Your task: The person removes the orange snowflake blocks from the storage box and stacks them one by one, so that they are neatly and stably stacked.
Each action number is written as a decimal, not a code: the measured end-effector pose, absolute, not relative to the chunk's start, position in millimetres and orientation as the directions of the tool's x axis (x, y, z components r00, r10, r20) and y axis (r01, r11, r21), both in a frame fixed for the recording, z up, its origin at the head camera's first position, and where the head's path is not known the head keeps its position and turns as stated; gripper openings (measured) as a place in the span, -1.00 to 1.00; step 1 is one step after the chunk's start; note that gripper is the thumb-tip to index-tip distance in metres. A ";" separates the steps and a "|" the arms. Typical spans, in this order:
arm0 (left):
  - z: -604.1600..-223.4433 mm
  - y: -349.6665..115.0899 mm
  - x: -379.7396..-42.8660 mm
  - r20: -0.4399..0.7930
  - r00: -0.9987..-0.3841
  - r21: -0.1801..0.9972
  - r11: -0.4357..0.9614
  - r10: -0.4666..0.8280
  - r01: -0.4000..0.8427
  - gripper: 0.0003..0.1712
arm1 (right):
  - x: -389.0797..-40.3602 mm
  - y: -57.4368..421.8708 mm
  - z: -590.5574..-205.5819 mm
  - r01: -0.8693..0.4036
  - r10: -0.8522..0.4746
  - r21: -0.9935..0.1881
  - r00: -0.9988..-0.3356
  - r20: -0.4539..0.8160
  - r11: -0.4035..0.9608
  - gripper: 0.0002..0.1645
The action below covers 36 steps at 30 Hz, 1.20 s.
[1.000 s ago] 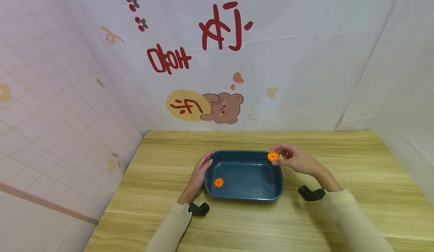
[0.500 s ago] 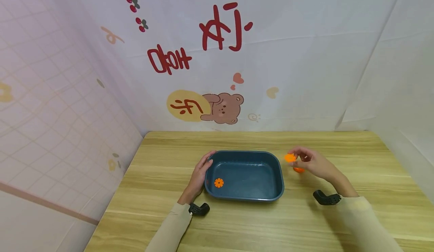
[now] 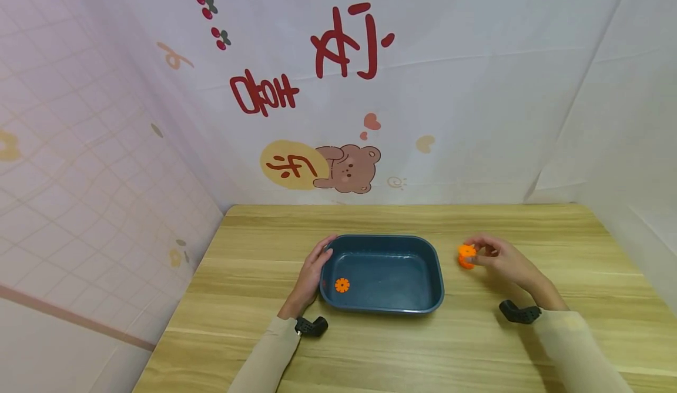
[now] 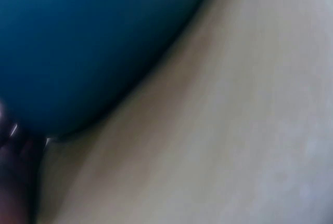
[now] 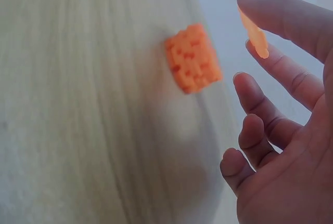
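Observation:
A dark teal rectangular tray sits on the table, with one orange notched disc flat in its near left part. My left hand grips the tray's left side, thumb over the rim; the left wrist view shows mostly the tray's outer wall. To the right of the tray, my right hand pinches another orange notched disc between thumb and index finger. A short stack of orange discs stands on the table just below it. In the head view the held disc overlaps that stack.
The wooden tabletop ends at a white backdrop with printed red characters and a bear. A second printed sheet hangs along the left side. Black cameras are strapped to both wrists.
My right hand has carried the pinched disc from over the tray's far right corner rightward to the stack, which has come into view. The left hand and tray stay put.

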<state>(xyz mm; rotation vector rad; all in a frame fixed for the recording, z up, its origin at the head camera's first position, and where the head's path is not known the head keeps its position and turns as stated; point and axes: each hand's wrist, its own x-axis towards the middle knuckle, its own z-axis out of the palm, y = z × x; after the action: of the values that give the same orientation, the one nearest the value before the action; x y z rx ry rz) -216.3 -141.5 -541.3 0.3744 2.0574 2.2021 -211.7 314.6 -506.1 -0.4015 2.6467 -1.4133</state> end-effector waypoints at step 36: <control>-541.5 -141.9 -216.5 0.099 -0.964 0.993 -0.094 0.247 0.078 -0.48 | -211.1 317.9 -524.4 -0.137 -0.275 -0.836 -0.961 -0.017 0.531 -0.55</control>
<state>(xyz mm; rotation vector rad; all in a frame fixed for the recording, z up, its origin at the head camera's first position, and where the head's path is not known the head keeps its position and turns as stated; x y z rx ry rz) -216.5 -141.9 -541.5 0.3667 2.0326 2.2111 -211.1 317.9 -524.4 -0.3548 2.6187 -1.4098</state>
